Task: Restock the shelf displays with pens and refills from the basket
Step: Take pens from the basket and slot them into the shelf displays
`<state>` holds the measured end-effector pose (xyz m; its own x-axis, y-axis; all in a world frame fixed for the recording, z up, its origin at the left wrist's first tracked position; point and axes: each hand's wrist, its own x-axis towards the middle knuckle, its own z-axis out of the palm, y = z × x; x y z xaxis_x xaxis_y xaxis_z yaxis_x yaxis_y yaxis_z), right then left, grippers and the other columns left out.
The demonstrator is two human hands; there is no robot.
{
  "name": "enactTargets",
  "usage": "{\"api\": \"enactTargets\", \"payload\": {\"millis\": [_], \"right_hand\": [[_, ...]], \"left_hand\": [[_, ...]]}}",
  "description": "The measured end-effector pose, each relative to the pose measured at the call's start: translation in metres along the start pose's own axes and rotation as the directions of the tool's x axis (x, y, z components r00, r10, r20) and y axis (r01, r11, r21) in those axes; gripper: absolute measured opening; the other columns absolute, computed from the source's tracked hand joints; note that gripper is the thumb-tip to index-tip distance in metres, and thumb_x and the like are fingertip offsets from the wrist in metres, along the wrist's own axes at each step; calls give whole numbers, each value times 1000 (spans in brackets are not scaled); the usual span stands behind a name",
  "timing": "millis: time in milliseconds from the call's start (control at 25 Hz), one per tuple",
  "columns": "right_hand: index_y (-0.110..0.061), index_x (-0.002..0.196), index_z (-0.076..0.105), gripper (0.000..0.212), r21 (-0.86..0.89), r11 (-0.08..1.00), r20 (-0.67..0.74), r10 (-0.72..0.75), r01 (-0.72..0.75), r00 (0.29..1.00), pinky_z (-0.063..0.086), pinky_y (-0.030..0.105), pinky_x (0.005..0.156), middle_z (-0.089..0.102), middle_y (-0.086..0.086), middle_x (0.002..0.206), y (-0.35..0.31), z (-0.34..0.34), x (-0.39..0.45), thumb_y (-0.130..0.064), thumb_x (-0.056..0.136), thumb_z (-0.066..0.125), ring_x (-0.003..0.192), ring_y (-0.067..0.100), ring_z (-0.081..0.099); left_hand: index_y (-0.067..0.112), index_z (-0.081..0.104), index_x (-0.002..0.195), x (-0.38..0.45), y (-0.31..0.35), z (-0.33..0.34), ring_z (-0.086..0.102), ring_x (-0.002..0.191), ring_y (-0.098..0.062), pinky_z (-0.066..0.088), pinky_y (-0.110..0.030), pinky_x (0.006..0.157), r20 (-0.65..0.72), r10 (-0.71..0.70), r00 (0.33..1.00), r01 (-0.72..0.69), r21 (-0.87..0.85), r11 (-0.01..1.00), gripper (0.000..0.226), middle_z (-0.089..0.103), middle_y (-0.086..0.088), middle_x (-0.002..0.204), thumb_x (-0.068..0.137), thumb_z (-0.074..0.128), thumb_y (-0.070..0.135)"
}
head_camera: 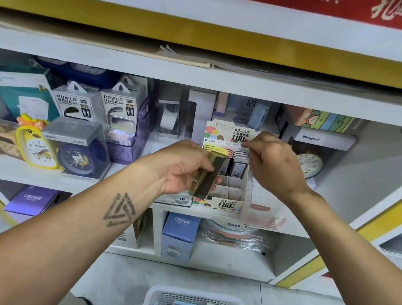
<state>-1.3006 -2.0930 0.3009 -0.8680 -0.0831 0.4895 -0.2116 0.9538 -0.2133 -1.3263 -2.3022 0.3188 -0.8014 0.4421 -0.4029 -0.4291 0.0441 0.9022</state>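
Two hands | left point(188, 168) grips refill packs point(208, 175) | right point(272, 160) pinches display box point(231, 135) card

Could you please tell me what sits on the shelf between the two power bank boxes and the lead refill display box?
In the head view, a clear case holding a white object stands between the power bank boxes and the display box.

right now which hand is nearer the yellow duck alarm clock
Left. The left hand, holding a stack of yellow-edged refill cases, sits closer to the yellow duck alarm clock; the right hand is farther right, at the display box.
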Motion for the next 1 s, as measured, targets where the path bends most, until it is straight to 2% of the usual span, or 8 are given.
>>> {"api": "enactTargets", "payload": {"millis": [80,160,480,560,640,760,880,1000], "right_hand": [[-16,118,72,24,399,893,107,179,-207,978,52,20,71,74,0,98,-6,-8,3,-10,97,61,81,4,66],[-16,121,68,24,688,604,318,247,-402,916,51,21,59,76,4,89,-16,-12,2,-12,97,63,71,9,68],[-3,122,66,38,881,213,428,24,-423,904,55,23,74,73,17,113,-16,-16,-6,3,84,68,97,23,70],[-4,115,70,35,889,284,369,24,-360,929,55,25,74,73,19,107,-14,-17,-7,-4,80,73,92,24,69],[-5,104,74,27,873,382,303,65,-304,951,54,23,64,75,11,93,-13,-20,-5,-9,78,76,77,15,66],[-11,97,77,14,731,638,222,112,-242,969,54,37,62,73,2,85,-6,-24,0,-11,83,77,68,18,61],[-16,101,77,15,510,841,197,90,-181,976,56,47,73,69,-4,84,-8,-20,2,-16,86,77,75,23,62],[-27,100,73,16,386,915,127,73,-117,989,50,23,69,62,-16,77,-22,-10,2,-23,86,78,74,2,59]], "left_hand": [[2,62,97,-1,-2,2,71,58,-23,60,-43,56,-11,16,1000,-16,13,1000,20,71,-17,77,88,56,-15],[-2,65,107,-2,-3,4,71,59,-20,58,-36,53,-5,32,999,-32,38,999,25,71,-16,84,86,58,-15],[-11,58,119,-11,1,9,63,69,-20,52,-30,64,176,-6,984,26,-111,993,31,62,-20,91,94,41,-11],[-10,62,114,-14,2,7,65,73,-22,54,-31,67,227,-2,974,35,-140,990,27,66,-19,89,94,43,-8],[-3,67,105,-14,6,2,69,82,-27,57,-36,75,96,61,994,-57,-48,997,20,71,-19,95,93,51,-6],[11,71,106,-9,8,-19,65,93,-14,50,-24,81,-211,396,894,-214,575,789,28,71,-3,104,92,54,-5],[21,67,122,-3,3,-34,56,101,-6,39,-16,86,-81,509,857,-217,839,499,41,64,6,110,94,47,-1],[22,58,134,3,-6,-37,55,116,-9,35,-14,89,41,475,879,-242,896,372,46,61,5,130,94,49,2]]}}
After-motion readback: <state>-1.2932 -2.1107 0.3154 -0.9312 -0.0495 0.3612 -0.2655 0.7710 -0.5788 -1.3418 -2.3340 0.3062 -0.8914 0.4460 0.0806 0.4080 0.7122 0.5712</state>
